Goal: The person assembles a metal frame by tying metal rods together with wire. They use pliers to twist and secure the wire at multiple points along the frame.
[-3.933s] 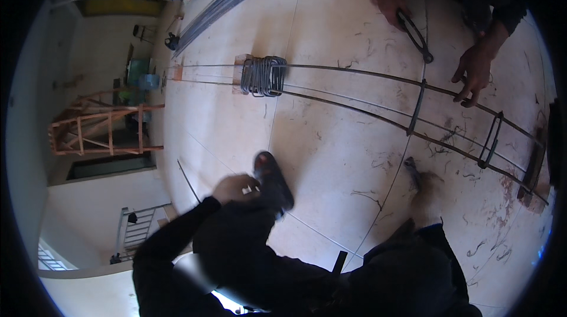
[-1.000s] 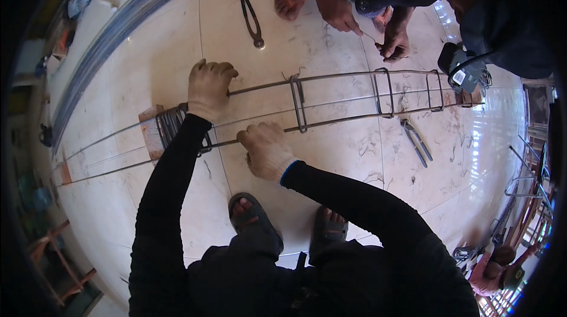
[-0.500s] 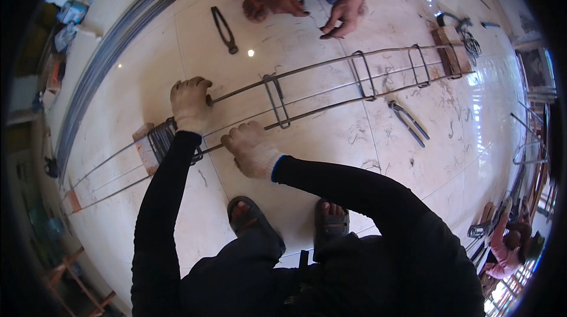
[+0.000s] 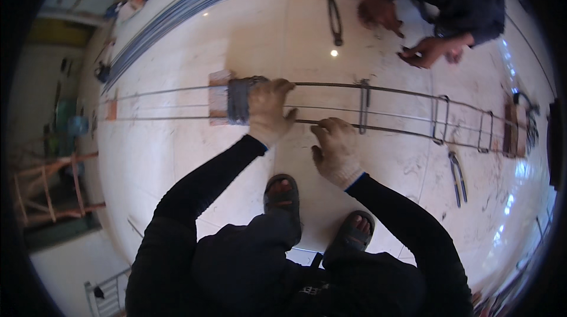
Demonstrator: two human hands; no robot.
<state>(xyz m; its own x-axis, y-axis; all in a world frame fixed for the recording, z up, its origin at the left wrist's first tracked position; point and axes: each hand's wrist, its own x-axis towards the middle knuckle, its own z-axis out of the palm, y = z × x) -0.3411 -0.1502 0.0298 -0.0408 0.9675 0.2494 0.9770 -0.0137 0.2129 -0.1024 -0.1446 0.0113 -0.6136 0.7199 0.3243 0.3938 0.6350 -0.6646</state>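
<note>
In a tan work glove, my left hand lies across the steel rods, against the right side of a bundle of dark rectangular wire stirrups. Its thumb and bent fingers are apart; the palm side is hidden. My right hand, gloved alike, has its fingertips at the lower steel rod, thumb spread away. Just right of it a single stirrup stands around the rods. Farther right are two more stirrups, one of them the stirrup in the middle.
Wooden blocks prop the rods. Pincers lie beyond them, another pair nearer me at right. A co-worker's hands are at far right. Long steel bars lie at far left. My sandalled feet are on the tiles.
The view has swung, so everything sits farther right and the rods look level. My right hand is closer to the single stirrup. My left hand stays beside the bundle.
</note>
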